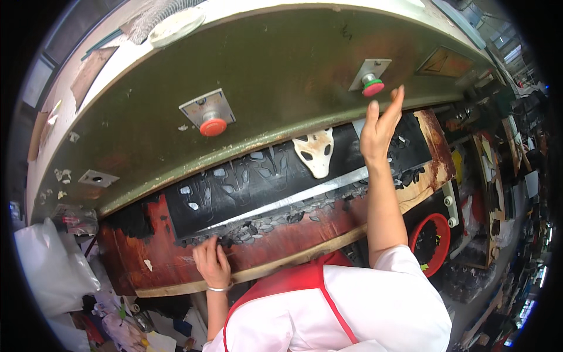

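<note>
My right hand [380, 132] is raised with fingers stretched out and holds nothing. Its fingertips are just below a push button [373, 88] with a pink cap and green ring on the green machine panel. My left hand [212, 263] rests low over the red worktop [258, 249], thumb apart from the loosely bent fingers, beside black scraps [246, 232]. Between the hands lies a long black sheet [234, 202] with cut-out shapes and holes. A whitish cutting die [317, 154], tapered with several openings, lies on the sheet near its far edge.
A red push button [213, 124] sticks out of the green panel [281, 70] left of centre. On the floor at right stands a red bucket [433, 243] with black scraps inside. Clear plastic bags [53, 270] hang at the left. A wooden edge [264, 267] borders the worktop.
</note>
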`<action>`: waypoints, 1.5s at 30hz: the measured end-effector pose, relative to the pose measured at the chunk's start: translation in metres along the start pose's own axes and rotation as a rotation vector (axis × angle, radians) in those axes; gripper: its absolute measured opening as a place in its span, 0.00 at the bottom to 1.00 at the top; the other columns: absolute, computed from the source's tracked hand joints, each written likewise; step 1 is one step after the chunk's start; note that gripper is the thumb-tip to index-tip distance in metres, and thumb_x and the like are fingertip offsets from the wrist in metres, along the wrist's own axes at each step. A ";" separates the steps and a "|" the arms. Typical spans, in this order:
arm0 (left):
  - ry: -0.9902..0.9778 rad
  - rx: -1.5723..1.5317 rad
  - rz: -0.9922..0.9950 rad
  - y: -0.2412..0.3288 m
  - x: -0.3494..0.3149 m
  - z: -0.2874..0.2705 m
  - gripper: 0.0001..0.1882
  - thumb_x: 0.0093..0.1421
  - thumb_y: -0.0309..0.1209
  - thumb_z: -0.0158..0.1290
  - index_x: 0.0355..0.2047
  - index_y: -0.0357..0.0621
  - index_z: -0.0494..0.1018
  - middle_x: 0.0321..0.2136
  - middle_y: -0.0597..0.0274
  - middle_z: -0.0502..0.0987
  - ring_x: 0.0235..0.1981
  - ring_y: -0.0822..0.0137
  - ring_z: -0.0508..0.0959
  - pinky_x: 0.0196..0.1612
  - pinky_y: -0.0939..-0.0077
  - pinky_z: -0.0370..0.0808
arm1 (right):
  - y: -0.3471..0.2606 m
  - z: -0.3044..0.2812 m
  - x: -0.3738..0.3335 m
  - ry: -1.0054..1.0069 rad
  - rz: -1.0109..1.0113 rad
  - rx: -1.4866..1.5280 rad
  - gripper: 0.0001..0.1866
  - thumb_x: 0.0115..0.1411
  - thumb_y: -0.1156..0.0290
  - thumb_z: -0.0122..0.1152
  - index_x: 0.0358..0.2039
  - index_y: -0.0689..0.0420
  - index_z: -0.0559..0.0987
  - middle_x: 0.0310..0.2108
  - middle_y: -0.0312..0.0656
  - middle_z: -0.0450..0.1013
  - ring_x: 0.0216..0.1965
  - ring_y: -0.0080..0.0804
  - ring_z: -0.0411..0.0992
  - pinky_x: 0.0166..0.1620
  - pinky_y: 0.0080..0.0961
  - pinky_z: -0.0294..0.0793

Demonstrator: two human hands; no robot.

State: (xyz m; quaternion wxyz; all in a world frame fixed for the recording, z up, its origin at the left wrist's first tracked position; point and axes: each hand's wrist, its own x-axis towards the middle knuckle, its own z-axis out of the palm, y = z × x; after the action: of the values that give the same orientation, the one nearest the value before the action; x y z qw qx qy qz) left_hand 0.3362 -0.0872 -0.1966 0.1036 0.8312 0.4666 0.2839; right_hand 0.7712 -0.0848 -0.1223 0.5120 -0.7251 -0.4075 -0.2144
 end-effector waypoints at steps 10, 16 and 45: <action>0.035 -0.026 0.058 -0.019 0.043 0.048 0.09 0.55 0.23 0.52 0.37 0.40 0.77 0.24 0.52 0.71 0.27 0.51 0.70 0.33 0.61 0.68 | -0.015 0.049 0.024 0.030 -0.050 -0.131 0.50 0.62 0.45 0.49 0.65 0.70 0.37 0.63 0.75 0.30 0.64 0.71 0.37 0.63 0.57 0.40; -0.055 -0.017 0.000 -0.019 0.038 0.042 0.08 0.56 0.25 0.51 0.35 0.40 0.78 0.25 0.51 0.75 0.27 0.50 0.73 0.33 0.60 0.70 | -0.004 0.020 -0.016 -0.049 0.063 0.021 0.45 0.61 0.61 0.54 0.64 0.73 0.39 0.65 0.69 0.41 0.66 0.62 0.41 0.66 0.47 0.40; -0.118 -0.196 -0.047 0.048 -0.077 -0.016 0.09 0.60 0.27 0.53 0.28 0.32 0.75 0.26 0.46 0.74 0.30 0.50 0.74 0.38 0.61 0.71 | -0.053 -0.088 -0.157 -0.746 0.263 -0.155 0.55 0.37 0.56 0.73 0.65 0.51 0.56 0.59 0.76 0.45 0.65 0.73 0.39 0.61 0.50 0.62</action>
State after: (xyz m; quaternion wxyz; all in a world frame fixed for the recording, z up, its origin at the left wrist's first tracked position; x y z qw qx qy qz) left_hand 0.3307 -0.1796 -0.1918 0.2184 0.8212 0.4491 0.2761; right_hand 0.6470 -0.2158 -0.1723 0.2960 -0.8356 -0.4517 0.1006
